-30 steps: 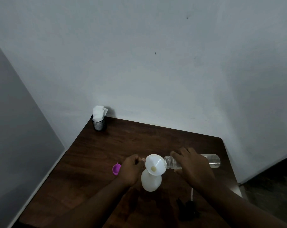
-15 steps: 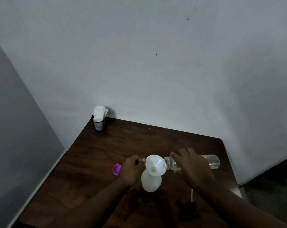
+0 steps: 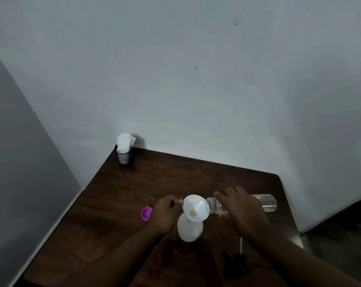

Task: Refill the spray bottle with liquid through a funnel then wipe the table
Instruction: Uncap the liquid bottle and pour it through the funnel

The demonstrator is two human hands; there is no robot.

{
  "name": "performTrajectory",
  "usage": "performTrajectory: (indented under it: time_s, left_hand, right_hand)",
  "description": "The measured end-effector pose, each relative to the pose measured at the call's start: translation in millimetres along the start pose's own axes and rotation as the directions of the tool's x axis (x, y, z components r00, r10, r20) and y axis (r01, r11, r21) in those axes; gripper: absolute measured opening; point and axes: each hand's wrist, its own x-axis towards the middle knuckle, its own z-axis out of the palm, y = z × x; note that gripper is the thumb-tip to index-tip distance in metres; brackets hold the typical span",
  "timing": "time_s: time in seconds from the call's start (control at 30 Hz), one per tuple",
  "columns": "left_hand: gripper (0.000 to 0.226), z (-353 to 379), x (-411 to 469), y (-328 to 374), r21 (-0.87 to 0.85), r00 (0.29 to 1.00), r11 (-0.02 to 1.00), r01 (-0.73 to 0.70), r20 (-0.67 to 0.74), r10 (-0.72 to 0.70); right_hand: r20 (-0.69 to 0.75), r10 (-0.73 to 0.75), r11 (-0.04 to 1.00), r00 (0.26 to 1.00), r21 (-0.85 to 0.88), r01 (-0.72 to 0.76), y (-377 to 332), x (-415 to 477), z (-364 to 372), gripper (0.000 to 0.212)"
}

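Right grip point(image 3: 240, 212) clamped on clear bottle point(image 3: 264, 203), tipped into funnel point(image 3: 195, 210) atop white spray bottle point(image 3: 189, 229) at surface centre; left grip point(image 3: 165, 214) pinching funnel rim. Pouring underway; wiping unstarted, tissues point(image 3: 124, 142) at 11 o'clock.

We count two hands: one left hand point(image 3: 165, 214) and one right hand point(image 3: 240, 210), both low in the frame. There is one white spray bottle point(image 3: 189, 228), one white funnel point(image 3: 195, 208), one clear plastic bottle point(image 3: 264, 203), one purple cap point(image 3: 146, 213), one black mesh cup point(image 3: 124, 157) at the tabletop's point(image 3: 175, 175) far left corner, and one black spray head point(image 3: 236, 264) near the bottom.
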Motion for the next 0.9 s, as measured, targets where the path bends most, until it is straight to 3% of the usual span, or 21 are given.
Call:
performTrajectory:
  time_s: [0.53,0.73,0.9]
  left_hand:
    - [0.023,-0.5,1.7,-0.4,0.011,1.0,1.0,0.001,0.015,-0.001]
    - [0.027,0.1,3.2,-1.9,-0.01,1.0,1.0,-0.015,0.007,0.015]
    - [0.027,-0.3,3.4,-3.1,-0.013,1.0,1.0,-0.019,0.011,0.019]
  right_hand:
    - [0.016,-0.004,1.0,1.0,-0.015,0.004,3.2,1.3,0.5,0.068]
    - [0.02,-0.009,1.0,1.0,-0.007,0.009,3.6,4.2,0.5,0.055]
    - [0.022,-0.007,1.0,1.0,-0.004,0.007,5.0,4.1,1.5,0.057]
